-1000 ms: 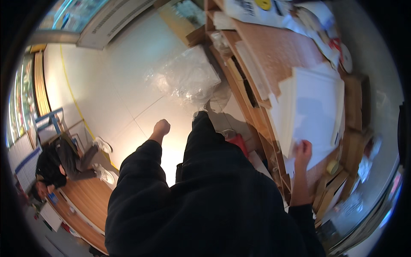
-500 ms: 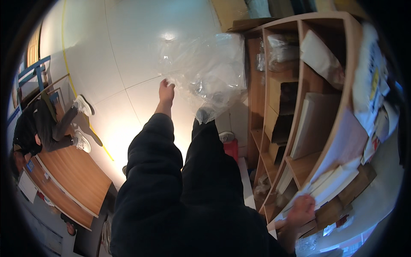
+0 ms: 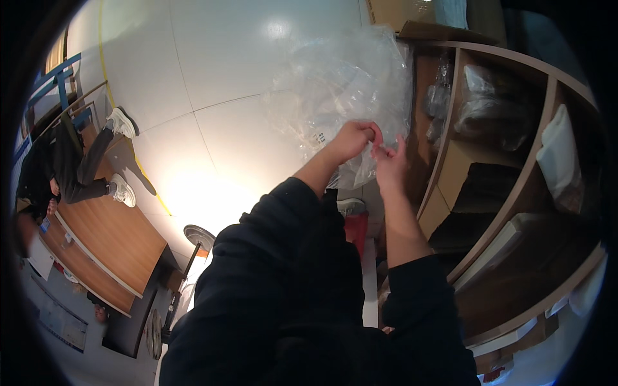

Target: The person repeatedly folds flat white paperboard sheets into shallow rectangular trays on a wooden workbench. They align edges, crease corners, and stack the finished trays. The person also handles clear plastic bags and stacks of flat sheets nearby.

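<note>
A large clear plastic bag (image 3: 347, 80), crumpled and see-through, spreads in front of me beside the shelf. My left hand (image 3: 354, 141) pinches it near its close edge, with the fingers curled. Close by on the right, my right hand (image 3: 391, 166) is at the same edge, its thumb and a finger together on the film and another finger pointing up. The two hands are almost touching. Small dark print shows on the bag next to my left hand. The exact fold between the fingertips is too small to make out.
At right, a wooden shelf unit (image 3: 547, 116) holds brown cartons (image 3: 460, 174), bagged items (image 3: 492, 109) and a white packet (image 3: 559, 151). An open carton (image 3: 431, 13) stands beyond. A red object (image 3: 355, 231) is near my foot. Left, a person (image 3: 71, 154) sits by a wooden desk (image 3: 116, 238).
My right hand has come from the shelf's near end up to the bag. My left hand has moved right and closed on the bag. The view has shifted, bringing the shelf closer.
</note>
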`<state>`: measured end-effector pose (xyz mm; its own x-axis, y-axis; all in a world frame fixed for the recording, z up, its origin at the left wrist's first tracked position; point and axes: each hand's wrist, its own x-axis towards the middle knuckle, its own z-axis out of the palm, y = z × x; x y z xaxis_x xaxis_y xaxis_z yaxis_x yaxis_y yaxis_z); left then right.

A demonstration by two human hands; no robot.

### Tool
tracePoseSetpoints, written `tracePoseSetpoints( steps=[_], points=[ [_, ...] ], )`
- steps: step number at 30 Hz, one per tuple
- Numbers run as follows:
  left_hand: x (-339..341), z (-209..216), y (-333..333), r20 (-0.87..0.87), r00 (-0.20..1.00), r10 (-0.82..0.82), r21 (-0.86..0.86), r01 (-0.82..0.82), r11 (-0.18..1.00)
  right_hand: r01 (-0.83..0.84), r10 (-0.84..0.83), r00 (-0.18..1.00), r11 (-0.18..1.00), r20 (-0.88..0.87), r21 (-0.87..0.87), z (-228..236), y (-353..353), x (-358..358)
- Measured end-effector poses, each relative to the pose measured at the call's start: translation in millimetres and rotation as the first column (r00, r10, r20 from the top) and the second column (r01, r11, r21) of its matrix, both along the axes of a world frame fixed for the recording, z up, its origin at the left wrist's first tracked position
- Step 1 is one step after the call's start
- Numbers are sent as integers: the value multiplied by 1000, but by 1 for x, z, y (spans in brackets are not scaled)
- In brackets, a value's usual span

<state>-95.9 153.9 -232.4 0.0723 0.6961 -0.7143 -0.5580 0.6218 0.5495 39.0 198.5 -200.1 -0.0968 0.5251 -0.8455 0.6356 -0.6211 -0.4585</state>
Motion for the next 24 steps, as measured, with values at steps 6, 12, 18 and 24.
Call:
tracePoseSetpoints(
  steps=[6,12,18,24],
  points=[
    [-18,-80,-23,-950,309,45,147,313,938,641,-660,694,749,-288,-169,47,30,10],
    [12,-125,-71,-578,-269,-770,-597,783,176,816,-794,556,578,-246,-22,99,47,10],
    [39,-123,-149,-821,244,-516,-402,394,826,788,-744,585,615,-323,9,111,59,19],
    [-1,-104,-125,-809,334,-483,-220,590,777,777,-748,605,630,-272,-1,103,49,34]
  ],
)
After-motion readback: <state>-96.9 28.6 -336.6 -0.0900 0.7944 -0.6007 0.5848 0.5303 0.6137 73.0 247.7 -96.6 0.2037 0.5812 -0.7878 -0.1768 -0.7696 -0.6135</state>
